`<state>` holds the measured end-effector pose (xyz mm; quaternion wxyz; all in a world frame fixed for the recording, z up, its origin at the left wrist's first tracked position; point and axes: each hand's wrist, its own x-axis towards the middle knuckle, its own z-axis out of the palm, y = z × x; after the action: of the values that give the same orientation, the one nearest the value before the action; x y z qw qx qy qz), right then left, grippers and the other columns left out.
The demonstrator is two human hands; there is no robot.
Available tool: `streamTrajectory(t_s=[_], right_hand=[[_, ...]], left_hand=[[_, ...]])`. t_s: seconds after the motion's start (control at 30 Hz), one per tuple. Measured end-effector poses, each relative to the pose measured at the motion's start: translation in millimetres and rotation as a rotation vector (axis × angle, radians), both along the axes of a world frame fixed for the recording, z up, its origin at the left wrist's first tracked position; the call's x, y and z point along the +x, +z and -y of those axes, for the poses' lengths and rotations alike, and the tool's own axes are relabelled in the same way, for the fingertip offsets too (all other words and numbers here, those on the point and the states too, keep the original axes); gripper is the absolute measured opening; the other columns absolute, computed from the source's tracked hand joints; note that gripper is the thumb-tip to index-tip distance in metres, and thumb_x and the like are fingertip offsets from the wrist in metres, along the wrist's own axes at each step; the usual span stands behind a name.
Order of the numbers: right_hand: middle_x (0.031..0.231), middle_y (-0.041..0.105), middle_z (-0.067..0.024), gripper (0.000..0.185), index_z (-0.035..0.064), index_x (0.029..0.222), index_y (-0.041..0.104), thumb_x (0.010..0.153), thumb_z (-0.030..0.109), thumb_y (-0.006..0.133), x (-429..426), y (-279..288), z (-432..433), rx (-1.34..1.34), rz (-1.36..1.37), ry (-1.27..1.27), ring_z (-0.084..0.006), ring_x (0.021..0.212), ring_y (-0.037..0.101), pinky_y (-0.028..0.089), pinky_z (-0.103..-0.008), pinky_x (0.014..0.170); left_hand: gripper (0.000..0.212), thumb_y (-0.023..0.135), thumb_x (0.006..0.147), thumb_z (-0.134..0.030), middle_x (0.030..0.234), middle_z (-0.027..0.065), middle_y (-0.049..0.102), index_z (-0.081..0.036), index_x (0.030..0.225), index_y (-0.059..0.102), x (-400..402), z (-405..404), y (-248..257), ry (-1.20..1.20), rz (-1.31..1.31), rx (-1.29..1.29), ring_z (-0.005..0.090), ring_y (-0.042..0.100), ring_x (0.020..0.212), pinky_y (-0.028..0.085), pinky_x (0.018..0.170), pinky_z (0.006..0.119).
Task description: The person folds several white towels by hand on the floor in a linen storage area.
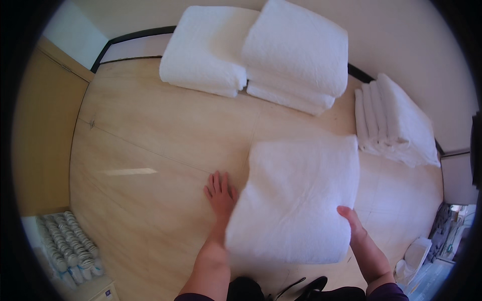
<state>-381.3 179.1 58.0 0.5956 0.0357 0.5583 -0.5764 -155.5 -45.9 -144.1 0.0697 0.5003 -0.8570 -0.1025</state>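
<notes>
Before me a folded white towel [297, 199] has my right hand [350, 220] on its right edge, the thumb on top and the other fingers hidden beneath it. My left hand [220, 192] has its fingers spread over the pale tabletop [158, 135], just left of the towel, and grips nothing. Farther back are two stacks of folded white towels, the left stack [207, 49] and the middle stack [297, 52], side by side. Several more folded towels [399, 120] stand on edge at the right, leaning together near the wall.
A wall [399, 45] with a dark trim runs behind the towels. A wooden door or panel [49, 131] is at the left. Rows of stacked small white items [71, 244] sit at the lower left. White containers [414, 259] and other clutter are at the lower right.
</notes>
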Motion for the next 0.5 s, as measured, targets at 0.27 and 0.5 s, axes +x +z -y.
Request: streamTrajectory(t_s=[0.27, 0.5], right_hand=[[0.114, 0.051, -0.0093, 0.042, 0.003, 0.122, 0.043, 0.091, 0.031, 0.04, -67.6, 102.0, 265.9, -0.801, -0.811, 0.002, -0.0176, 0.107, 0.047, 0.037, -0.0294, 0.092], [0.104, 0.055, -0.0069, 0.038, 0.0067, 0.115, 0.051, 0.082, 0.024, 0.058, -104.3, 64.8, 449.0, -0.135, -0.718, -0.113, -0.0218, 0.095, 0.053, 0.046, -0.0343, 0.081]], left_hand=[[0.052, 0.049, 0.079, -0.032, 0.14, 0.0071, 0.028, -0.02, 0.129, 0.04, 1.4, 1.5, 8.3, 0.014, -0.014, 0.104, 0.0282, 0.023, 0.13, 0.014, 0.104, 0.053], [0.057, 0.054, 0.074, -0.03, 0.138, 0.0086, 0.03, -0.017, 0.128, 0.041, 1.0, 6.0, 8.6, 0.009, -0.046, 0.113, 0.0295, 0.022, 0.131, 0.015, 0.103, 0.054]])
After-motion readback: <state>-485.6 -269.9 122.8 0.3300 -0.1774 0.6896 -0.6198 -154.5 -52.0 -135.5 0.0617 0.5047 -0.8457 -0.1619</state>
